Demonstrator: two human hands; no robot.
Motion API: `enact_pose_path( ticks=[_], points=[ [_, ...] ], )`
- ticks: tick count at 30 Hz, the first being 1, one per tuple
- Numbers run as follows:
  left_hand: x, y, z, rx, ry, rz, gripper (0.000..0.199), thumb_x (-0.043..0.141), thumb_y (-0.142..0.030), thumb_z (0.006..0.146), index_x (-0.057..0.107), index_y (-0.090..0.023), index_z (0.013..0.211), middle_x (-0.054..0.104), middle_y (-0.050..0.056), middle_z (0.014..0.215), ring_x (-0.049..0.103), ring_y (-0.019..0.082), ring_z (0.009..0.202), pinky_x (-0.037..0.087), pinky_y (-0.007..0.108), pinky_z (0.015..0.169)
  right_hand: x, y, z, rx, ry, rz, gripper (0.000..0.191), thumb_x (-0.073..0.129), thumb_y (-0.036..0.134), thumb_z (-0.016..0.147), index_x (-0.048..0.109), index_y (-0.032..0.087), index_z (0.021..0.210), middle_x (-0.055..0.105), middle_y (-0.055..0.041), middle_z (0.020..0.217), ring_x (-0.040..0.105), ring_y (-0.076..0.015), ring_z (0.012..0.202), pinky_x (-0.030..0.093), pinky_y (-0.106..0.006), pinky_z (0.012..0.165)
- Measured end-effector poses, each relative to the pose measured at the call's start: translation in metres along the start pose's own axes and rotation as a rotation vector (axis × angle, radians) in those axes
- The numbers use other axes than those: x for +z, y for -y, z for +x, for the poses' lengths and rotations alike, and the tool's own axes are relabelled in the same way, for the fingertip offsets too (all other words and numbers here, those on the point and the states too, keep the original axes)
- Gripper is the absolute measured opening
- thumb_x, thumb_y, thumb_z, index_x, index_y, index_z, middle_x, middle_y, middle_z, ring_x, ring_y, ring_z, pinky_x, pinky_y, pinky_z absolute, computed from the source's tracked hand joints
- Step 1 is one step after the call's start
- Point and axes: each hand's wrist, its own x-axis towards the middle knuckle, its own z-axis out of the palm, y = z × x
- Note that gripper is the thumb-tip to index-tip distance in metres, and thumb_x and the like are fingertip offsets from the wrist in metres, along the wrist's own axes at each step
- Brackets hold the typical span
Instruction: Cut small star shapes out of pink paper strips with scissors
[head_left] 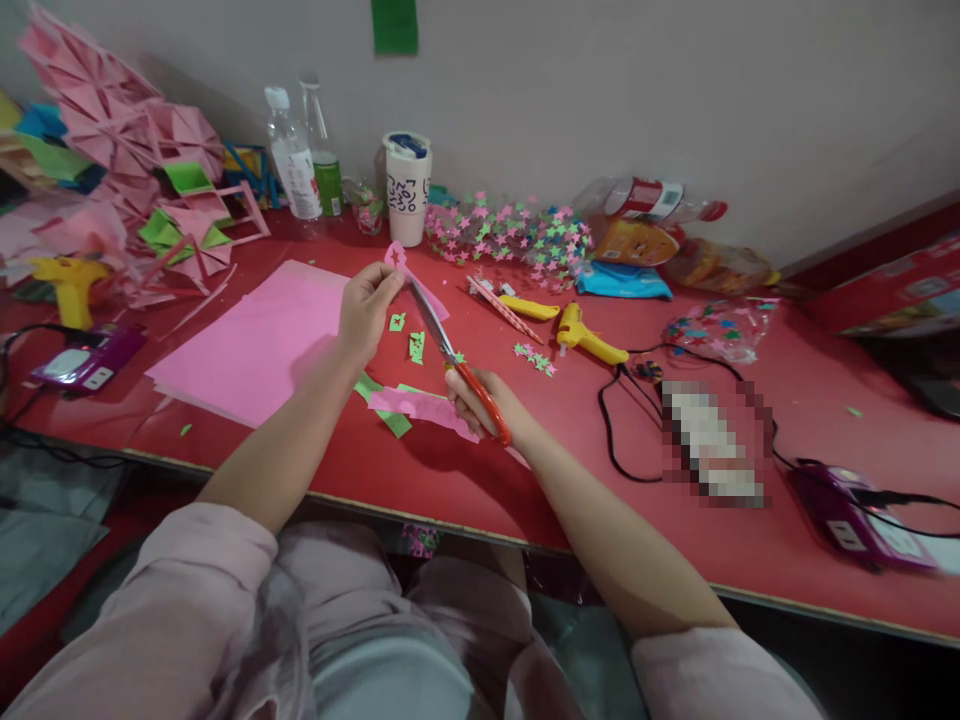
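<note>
Between the thumb and fingers of my left hand (367, 305) is a small piece of pink paper (394, 256) with a star outline on it. My right hand (484, 400) is closed round the orange handles of a pair of scissors (439, 330), whose blade tips reach up to the paper near my left fingertips. Green paper scraps (417, 347) lie on the table beneath the blades. A pink paper strip (424, 405) rests under my right hand, across a green strip (390, 420). Left of my left hand is a stack of pink sheets (255, 340).
Behind my hands stand a patterned cup (407, 190) and bottles (294, 160). A heap of paper stars (510, 235), a yellow cutter (529, 307) and a yellow glue gun (589, 335) with a black cord lie to the right. Another glue gun (71, 290) and pink paper constructions (112, 120) are at left.
</note>
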Motion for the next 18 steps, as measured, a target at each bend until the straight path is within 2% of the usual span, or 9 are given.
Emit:
enact_pose_path(
  ticks=[12, 18],
  points=[
    [0.0007, 0.0016, -0.0036, 0.076, -0.013, 0.132, 0.018, 0.056, -0.022, 0.078, 0.053, -0.018, 0.061, 0.049, -0.004, 0.058, 0.043, 0.007, 0.058, 0.037, 0.022, 0.060, -0.0024, 0.0009, 0.0003, -0.008, 0.022, -0.028, 0.041, 0.050, 0.057, 0.082, 0.041, 0.020, 0.068, 0.036, 0.0092, 0.040, 0.034, -0.0054, 0.028, 0.030, -0.019, 0.031],
    [0.0028, 0.0009, -0.0053, 0.049, -0.020, 0.089, 0.019, 0.056, -0.023, 0.079, 0.054, -0.019, 0.061, 0.050, -0.003, 0.057, 0.046, 0.008, 0.059, 0.041, 0.021, 0.064, -0.0016, -0.0025, 0.0010, -0.020, 0.032, -0.009, 0.042, 0.047, 0.058, 0.084, 0.041, 0.020, 0.068, 0.034, 0.0095, 0.039, 0.033, -0.0061, 0.028, 0.030, -0.020, 0.030]
  ],
)
